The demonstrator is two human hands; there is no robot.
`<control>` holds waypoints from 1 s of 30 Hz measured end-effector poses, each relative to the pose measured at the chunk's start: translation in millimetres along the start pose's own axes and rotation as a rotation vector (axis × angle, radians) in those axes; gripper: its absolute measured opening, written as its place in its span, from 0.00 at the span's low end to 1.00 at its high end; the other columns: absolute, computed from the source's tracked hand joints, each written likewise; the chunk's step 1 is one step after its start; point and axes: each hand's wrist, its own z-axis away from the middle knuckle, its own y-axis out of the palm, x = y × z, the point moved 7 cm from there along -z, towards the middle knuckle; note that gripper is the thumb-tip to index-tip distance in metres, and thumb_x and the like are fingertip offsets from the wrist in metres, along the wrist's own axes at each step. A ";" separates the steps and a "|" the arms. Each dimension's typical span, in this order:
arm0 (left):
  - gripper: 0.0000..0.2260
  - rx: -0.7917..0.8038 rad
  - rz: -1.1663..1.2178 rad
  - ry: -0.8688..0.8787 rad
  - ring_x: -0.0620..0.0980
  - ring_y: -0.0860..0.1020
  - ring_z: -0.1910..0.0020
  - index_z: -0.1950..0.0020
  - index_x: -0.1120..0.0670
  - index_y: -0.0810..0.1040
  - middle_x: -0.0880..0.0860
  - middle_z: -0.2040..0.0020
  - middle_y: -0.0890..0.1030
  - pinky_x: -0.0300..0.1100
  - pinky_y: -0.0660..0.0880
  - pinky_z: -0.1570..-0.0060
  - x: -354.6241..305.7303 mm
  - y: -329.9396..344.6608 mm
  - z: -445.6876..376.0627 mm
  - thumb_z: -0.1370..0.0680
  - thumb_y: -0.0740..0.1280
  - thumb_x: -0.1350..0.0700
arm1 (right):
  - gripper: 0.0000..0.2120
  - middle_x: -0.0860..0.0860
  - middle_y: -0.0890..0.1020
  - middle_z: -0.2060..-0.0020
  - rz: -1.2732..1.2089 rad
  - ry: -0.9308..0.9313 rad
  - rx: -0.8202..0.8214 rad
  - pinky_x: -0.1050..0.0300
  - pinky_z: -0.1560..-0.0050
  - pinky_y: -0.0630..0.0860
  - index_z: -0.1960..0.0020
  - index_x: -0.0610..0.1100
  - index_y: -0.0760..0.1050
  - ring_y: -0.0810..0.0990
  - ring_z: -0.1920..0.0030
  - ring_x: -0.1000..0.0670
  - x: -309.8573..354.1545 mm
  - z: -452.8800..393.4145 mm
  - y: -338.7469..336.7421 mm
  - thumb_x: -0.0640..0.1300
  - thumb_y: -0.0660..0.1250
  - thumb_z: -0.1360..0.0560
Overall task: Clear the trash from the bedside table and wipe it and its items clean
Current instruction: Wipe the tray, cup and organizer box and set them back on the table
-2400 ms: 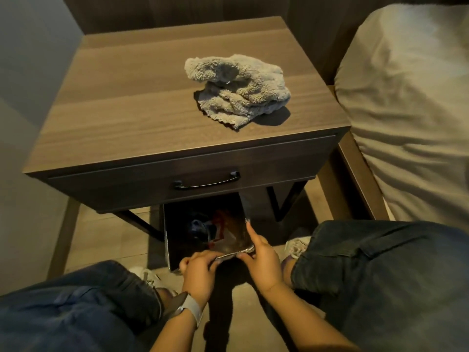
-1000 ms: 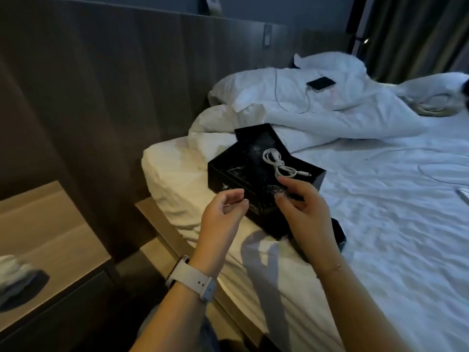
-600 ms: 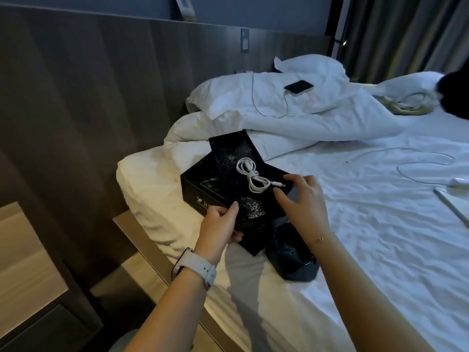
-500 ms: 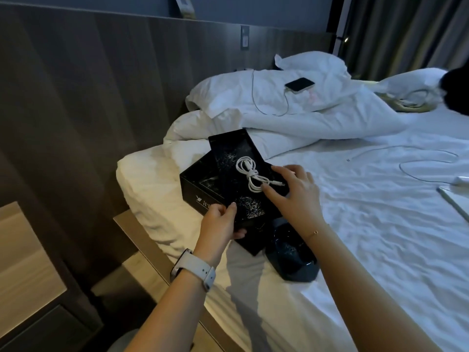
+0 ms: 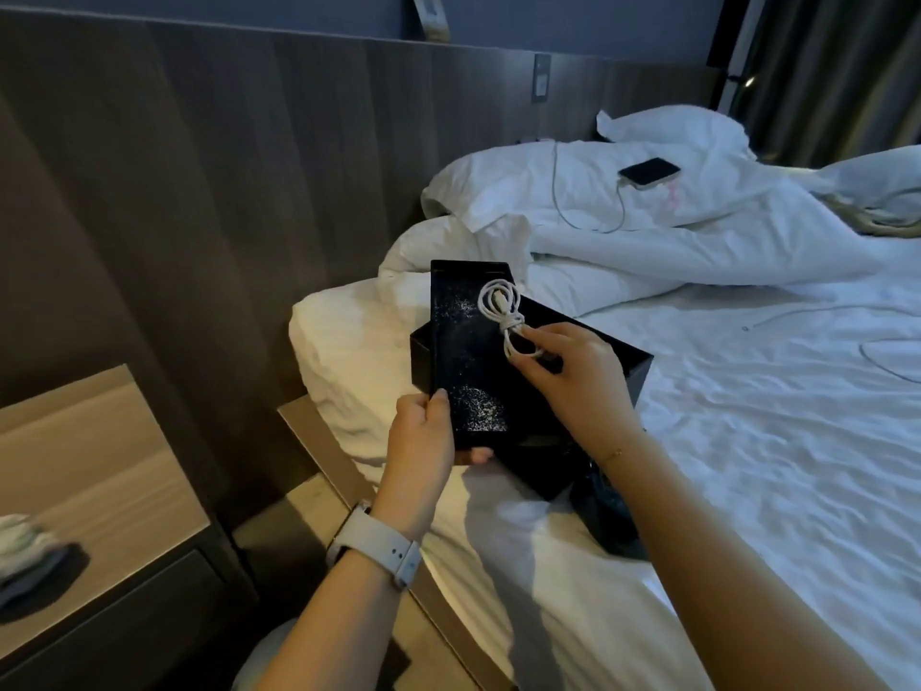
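Note:
A flat black tray (image 5: pixel 466 351), speckled with white dust, is lifted and tilted above a black box (image 5: pixel 608 386) that sits on the bed. My left hand (image 5: pixel 423 433) grips the tray's near left edge, thumb on top. My right hand (image 5: pixel 573 376) pinches a coiled white cable (image 5: pixel 503 311) that lies against the tray's upper right part. The wooden bedside table (image 5: pixel 84 461) is at the lower left, with a grey cloth (image 5: pixel 25 546) on it at the frame's edge.
A dark bag-like object (image 5: pixel 610 516) lies on the white sheet just below the box. A phone (image 5: pixel 648 171) with a charging cable rests on the pillows at the back. A wooden bed frame ledge (image 5: pixel 319 441) runs between table and mattress.
The view swung from the table and the box beneath it to the bed. My left hand took the tray's edge and raised it; my right hand closed on the white cable.

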 end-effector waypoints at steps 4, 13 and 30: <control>0.12 -0.056 0.056 0.037 0.54 0.76 0.78 0.51 0.62 0.71 0.59 0.66 0.80 0.41 0.75 0.77 -8.7 -54.9 16.6 0.16 0.55 0.55 | 0.15 0.55 0.82 0.54 -0.249 0.018 0.056 0.70 0.53 0.74 0.43 0.46 0.81 0.79 0.58 0.59 46.5 -0.4 21.0 0.49 0.72 0.28; 0.08 -0.449 0.103 0.135 0.51 0.75 0.81 0.55 0.57 0.66 0.58 0.67 0.77 0.39 0.71 0.82 -25.4 -240.3 91.6 0.17 0.57 0.56 | 0.15 0.52 0.83 0.54 -0.775 0.047 0.259 0.71 0.54 0.73 0.43 0.45 0.80 0.77 0.61 0.64 197.4 28.7 107.6 0.37 0.73 0.29; 0.07 -0.969 0.205 0.022 0.49 0.78 0.79 0.52 0.58 0.68 0.58 0.59 0.75 0.38 0.72 0.84 38.4 -575.3 224.4 0.17 0.57 0.56 | 0.16 0.57 0.80 0.56 -0.710 -0.143 0.591 0.61 0.50 0.79 0.40 0.46 0.79 0.80 0.56 0.58 445.5 99.3 307.4 0.45 0.72 0.28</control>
